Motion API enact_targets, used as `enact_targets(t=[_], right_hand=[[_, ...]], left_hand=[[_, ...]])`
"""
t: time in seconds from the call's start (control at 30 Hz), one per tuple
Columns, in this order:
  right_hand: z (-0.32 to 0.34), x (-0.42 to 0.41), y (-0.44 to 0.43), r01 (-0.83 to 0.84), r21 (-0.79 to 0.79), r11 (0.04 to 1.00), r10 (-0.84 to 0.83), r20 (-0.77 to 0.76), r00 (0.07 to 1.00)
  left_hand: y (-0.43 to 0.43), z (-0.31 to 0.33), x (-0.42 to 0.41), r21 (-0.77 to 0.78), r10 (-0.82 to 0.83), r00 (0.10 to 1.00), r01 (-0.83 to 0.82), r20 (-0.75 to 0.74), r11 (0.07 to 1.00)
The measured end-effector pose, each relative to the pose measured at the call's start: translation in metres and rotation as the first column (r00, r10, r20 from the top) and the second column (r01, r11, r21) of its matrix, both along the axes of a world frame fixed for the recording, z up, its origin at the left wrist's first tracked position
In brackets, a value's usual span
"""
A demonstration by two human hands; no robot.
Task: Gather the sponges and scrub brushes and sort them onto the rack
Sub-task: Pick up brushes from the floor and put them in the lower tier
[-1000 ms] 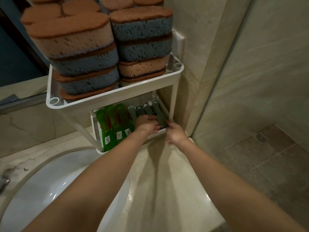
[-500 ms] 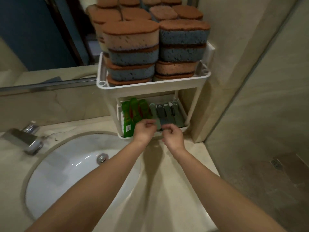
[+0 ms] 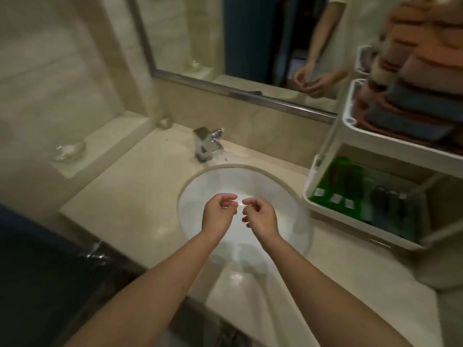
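Both hands hang over the round white basin [image 3: 200, 186] sunk in the middle of the beige marble counter [image 3: 130, 196]. The left hand [image 3: 218, 213] and right hand [image 3: 260, 217] are side by side, fingers curled, thumb and forefinger tips pinched close around something small and pale between them; what it is cannot be told, nor whether either grip truly holds it. At the counter's right edge stands the white two-tier plastic rack [image 3: 370, 139]. Its upper tray carries stacked orange-topped blue and tan sponges [image 3: 413, 96], blurred. The lower tray holds green scrub brushes [image 3: 343, 181] on the left and dark grey ones [image 3: 388, 199] beside them on the right. A chrome faucet [image 3: 206, 144] stands at the counter's back edge behind the basin, below the framed mirror [image 3: 250, 46].
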State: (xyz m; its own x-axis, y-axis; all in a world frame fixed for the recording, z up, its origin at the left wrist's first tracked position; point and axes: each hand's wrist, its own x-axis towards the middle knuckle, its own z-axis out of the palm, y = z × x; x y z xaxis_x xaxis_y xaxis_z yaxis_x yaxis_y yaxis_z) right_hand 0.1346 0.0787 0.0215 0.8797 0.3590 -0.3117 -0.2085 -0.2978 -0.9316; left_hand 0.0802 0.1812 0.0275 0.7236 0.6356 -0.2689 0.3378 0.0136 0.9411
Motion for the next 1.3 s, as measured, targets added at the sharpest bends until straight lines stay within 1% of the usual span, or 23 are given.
enact_targets(t=[0.1,0.2,0.33,0.43,0.5,0.63,0.73,0.87,0.97,1.07,1.23,1.3], right_hand=[[-0.001,-0.033,0.051,-0.156,0.002,0.988,0.156,-0.022,0.988],[-0.003,-0.072,0.096,-0.302,-0.005,0.953,0.302,-0.002,0.953],[-0.008,-0.134,0.147,-0.481,-0.020,0.876,0.481,-0.003,0.877],[-0.014,-0.188,0.179,-0.581,-0.030,0.813,0.582,0.034,0.812],[-0.019,-0.226,0.196,-0.642,-0.026,0.767,0.642,0.027,0.766],[-0.030,-0.305,0.222,-0.773,-0.061,0.631,0.775,0.004,0.632],[-0.038,-0.367,0.237,-0.834,-0.078,0.546,0.836,-0.014,0.549],[-0.046,-0.451,0.249,-0.906,-0.115,0.407,0.910,-0.036,0.414],[-0.052,-0.506,0.250,-0.957,-0.115,0.266,0.960,-0.061,0.274],[-0.054,-0.551,0.252,-0.981,-0.159,0.112,0.985,-0.113,0.131],[-0.056,-0.615,0.262,-0.975,-0.204,-0.091,0.989,-0.130,-0.065],[-0.061,-0.640,0.267,-0.960,-0.215,-0.180,0.979,-0.136,-0.153]], left_hand=[[0.043,-0.003,-0.050,-0.013,0.163,0.987,-0.163,-0.011,0.987],[0.078,-0.007,-0.101,-0.029,0.324,0.946,-0.324,-0.022,0.945],[0.113,-0.015,-0.176,-0.039,0.511,0.858,-0.513,-0.044,0.858],[0.129,-0.024,-0.239,-0.036,0.617,0.784,-0.620,-0.064,0.784],[0.136,-0.031,-0.283,-0.037,0.676,0.733,-0.680,-0.079,0.733],[0.140,-0.044,-0.373,-0.042,0.767,0.633,-0.774,-0.110,0.632],[0.139,-0.052,-0.440,-0.025,0.822,0.551,-0.832,-0.148,0.553],[0.131,-0.063,-0.525,-0.009,0.889,0.426,-0.903,-0.167,0.431],[0.118,-0.069,-0.583,-0.029,0.934,0.307,-0.951,-0.180,0.307],[0.102,-0.074,-0.631,-0.023,0.962,0.196,-0.980,-0.189,0.196],[0.079,-0.082,-0.686,-0.053,0.982,-0.030,-0.998,-0.187,-0.041],[0.071,-0.085,-0.700,-0.080,0.973,-0.097,-0.990,-0.209,-0.116]])
